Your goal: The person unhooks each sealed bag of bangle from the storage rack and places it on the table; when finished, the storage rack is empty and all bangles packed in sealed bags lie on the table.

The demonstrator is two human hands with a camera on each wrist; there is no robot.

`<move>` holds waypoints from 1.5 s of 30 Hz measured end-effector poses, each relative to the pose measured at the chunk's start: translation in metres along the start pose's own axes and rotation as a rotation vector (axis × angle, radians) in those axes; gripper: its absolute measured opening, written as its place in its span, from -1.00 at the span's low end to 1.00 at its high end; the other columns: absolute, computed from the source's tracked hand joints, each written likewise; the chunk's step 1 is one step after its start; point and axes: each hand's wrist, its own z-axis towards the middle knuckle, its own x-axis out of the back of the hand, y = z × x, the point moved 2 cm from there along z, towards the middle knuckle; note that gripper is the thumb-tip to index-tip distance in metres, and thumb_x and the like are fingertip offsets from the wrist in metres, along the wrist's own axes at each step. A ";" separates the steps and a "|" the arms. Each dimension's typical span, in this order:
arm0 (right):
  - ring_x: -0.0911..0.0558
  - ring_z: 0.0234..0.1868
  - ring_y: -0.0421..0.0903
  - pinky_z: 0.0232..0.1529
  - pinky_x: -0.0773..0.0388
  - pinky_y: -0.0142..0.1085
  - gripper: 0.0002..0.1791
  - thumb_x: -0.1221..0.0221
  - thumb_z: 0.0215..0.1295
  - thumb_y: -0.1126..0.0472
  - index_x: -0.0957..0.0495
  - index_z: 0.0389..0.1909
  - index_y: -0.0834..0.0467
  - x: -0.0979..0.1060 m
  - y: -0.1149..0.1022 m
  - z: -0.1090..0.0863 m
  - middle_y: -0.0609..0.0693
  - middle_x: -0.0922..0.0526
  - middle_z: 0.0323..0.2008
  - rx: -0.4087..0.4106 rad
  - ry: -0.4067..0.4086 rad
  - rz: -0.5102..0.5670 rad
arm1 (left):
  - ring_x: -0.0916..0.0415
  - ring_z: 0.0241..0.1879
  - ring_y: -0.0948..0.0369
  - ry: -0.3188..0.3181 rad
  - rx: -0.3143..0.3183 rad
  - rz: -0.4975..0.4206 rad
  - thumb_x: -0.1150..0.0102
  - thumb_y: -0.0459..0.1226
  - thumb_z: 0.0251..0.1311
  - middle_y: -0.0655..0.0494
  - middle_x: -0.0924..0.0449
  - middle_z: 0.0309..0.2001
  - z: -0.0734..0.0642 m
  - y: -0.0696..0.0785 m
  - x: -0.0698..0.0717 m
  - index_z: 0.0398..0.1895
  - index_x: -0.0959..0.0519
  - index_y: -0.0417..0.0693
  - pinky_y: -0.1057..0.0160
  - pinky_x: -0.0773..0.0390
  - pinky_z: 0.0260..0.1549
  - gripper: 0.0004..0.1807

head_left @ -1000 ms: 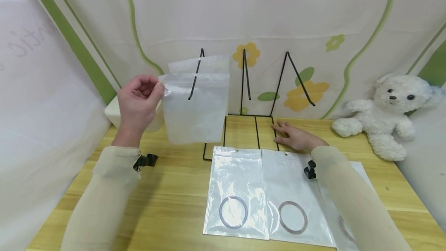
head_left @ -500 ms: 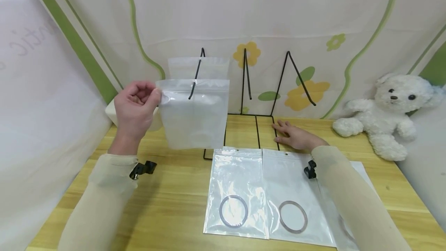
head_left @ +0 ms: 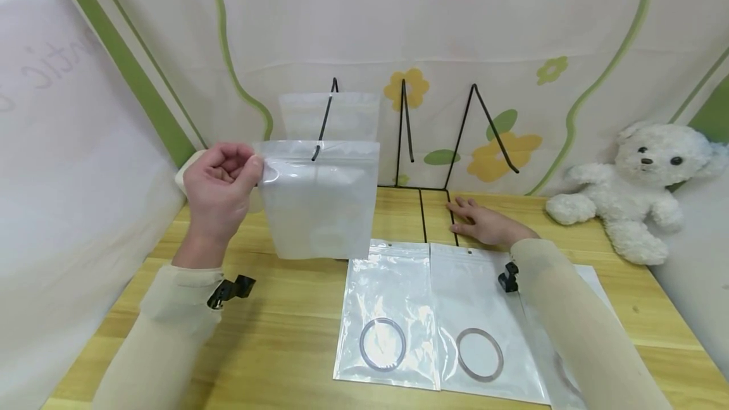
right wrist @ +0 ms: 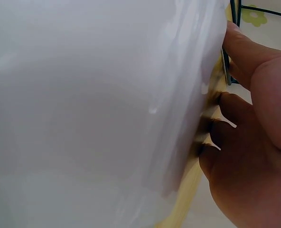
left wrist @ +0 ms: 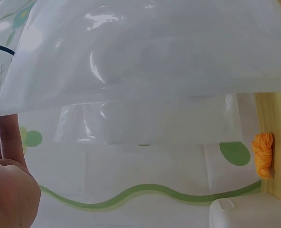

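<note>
My left hand [head_left: 216, 192] pinches the upper left corner of a translucent zip bag [head_left: 319, 214] between thumb and fingers. The bag hangs upright near the front end of the left black wire hook [head_left: 326, 112], whose bent tip shows in front of it, just below its top edge. Farther back on this hook hangs a second translucent bag [head_left: 361, 112]. Over at the right, my right hand [head_left: 484, 223] rests with fingers extended on the edge of the wire rack's base [head_left: 423, 214]. In the right wrist view a bag [right wrist: 83, 109] covers much of the scene beside that hand.
Two more hooks, a middle one [head_left: 405, 122] and a right one [head_left: 495, 128], rise bare. Flat bags with printed rings, a left one [head_left: 393, 283] and a middle one [head_left: 484, 296], lie in front. A white teddy bear [head_left: 643, 188] sits right; orange yarn [left wrist: 263, 156] and a white container [left wrist: 249, 213] stand left.
My left hand has drawn the front bag down and toward me along the hook, to its tip. The bag behind now hangs straighter. The right hand has kept its place.
</note>
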 end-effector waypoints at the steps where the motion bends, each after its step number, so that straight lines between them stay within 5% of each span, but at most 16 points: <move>1: 0.23 0.72 0.49 0.59 0.12 0.53 -0.19 -0.06 0.71 -0.13 -0.02 0.77 0.08 0.000 0.000 0.000 0.31 0.20 0.76 0.002 0.001 -0.001 | -0.58 -0.51 0.40 0.002 0.000 -0.011 -0.32 -0.57 0.25 0.21 -0.71 -0.49 -0.001 0.001 0.000 -0.40 -0.71 -0.04 0.52 -0.59 -0.50 -0.76; 19: 0.22 0.72 0.51 0.59 0.12 0.53 -0.18 -0.06 0.71 -0.14 -0.02 0.76 0.08 -0.001 0.001 -0.001 0.32 0.19 0.76 0.009 0.004 0.001 | -0.64 -0.50 0.36 -0.043 -0.041 -0.105 -0.31 -0.63 0.22 0.13 -0.74 -0.46 -0.019 0.017 0.008 -0.38 -0.71 -0.17 0.49 -0.65 -0.47 -0.79; 29: 0.23 0.72 0.49 0.59 0.13 0.52 -0.19 -0.05 0.71 -0.14 -0.02 0.76 0.08 0.000 -0.001 -0.003 0.32 0.20 0.76 0.012 0.009 0.001 | -0.62 -0.56 0.36 0.007 -0.011 -0.128 -0.30 -0.67 0.17 0.11 -0.75 -0.51 -0.035 0.020 0.026 -0.40 -0.72 -0.21 0.49 -0.66 -0.49 -0.77; 35: 0.25 0.72 0.51 0.61 0.15 0.51 -0.19 -0.05 0.71 -0.13 -0.01 0.76 0.11 0.001 0.000 -0.004 0.36 0.22 0.75 0.022 0.003 0.015 | -0.57 -0.61 0.35 0.039 0.065 -0.100 -0.29 -0.69 0.18 0.10 -0.73 -0.53 -0.049 0.025 0.039 -0.40 -0.71 -0.25 0.48 -0.64 -0.53 -0.78; 41: 0.26 0.73 0.48 0.61 0.16 0.50 -0.19 -0.05 0.71 -0.14 -0.01 0.77 0.09 0.001 -0.001 -0.005 0.33 0.22 0.76 0.012 0.002 0.024 | -0.52 -0.66 0.32 0.097 0.219 -0.058 -0.27 -0.72 0.21 0.08 -0.68 -0.57 -0.059 0.025 0.053 -0.41 -0.69 -0.27 0.45 -0.64 -0.56 -0.76; 45: 0.27 0.73 0.48 0.61 0.16 0.51 -0.19 -0.05 0.72 -0.13 -0.01 0.77 0.09 0.001 -0.002 -0.005 0.32 0.23 0.76 0.005 -0.002 0.028 | -0.56 -0.59 0.34 0.029 0.357 0.028 -0.30 -0.61 0.31 0.16 -0.68 -0.54 -0.056 0.013 0.063 -0.36 -0.69 -0.15 0.45 -0.67 -0.51 -0.78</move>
